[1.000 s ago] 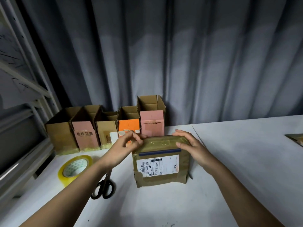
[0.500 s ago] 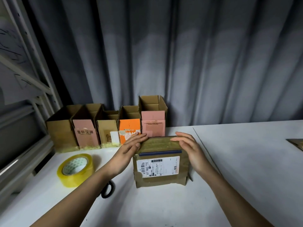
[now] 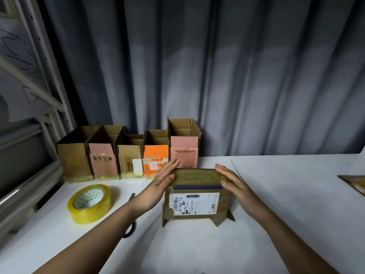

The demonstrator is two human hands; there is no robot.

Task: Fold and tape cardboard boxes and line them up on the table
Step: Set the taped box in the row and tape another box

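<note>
We press the tape flat on the taped box point(image 3: 194, 196) with both hands, left hand point(image 3: 160, 181) and right hand point(image 3: 232, 181), fingers straight; next we must turn it and join the row of boxes point(image 3: 128, 153).

The white table point(image 3: 276, 194) carries a taped box point(image 3: 194, 196), five open boxes point(image 3: 126, 153), tape roll point(image 3: 89, 203) and scissors point(image 3: 130, 228).

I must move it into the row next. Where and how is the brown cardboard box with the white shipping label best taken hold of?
Probably by its two short end walls, one palm from each side. The brown cardboard box with the white shipping label stands with its taped face up and open flaps splayed on the white table. The left hand and right hand already flank those walls with straight fingers.
</note>
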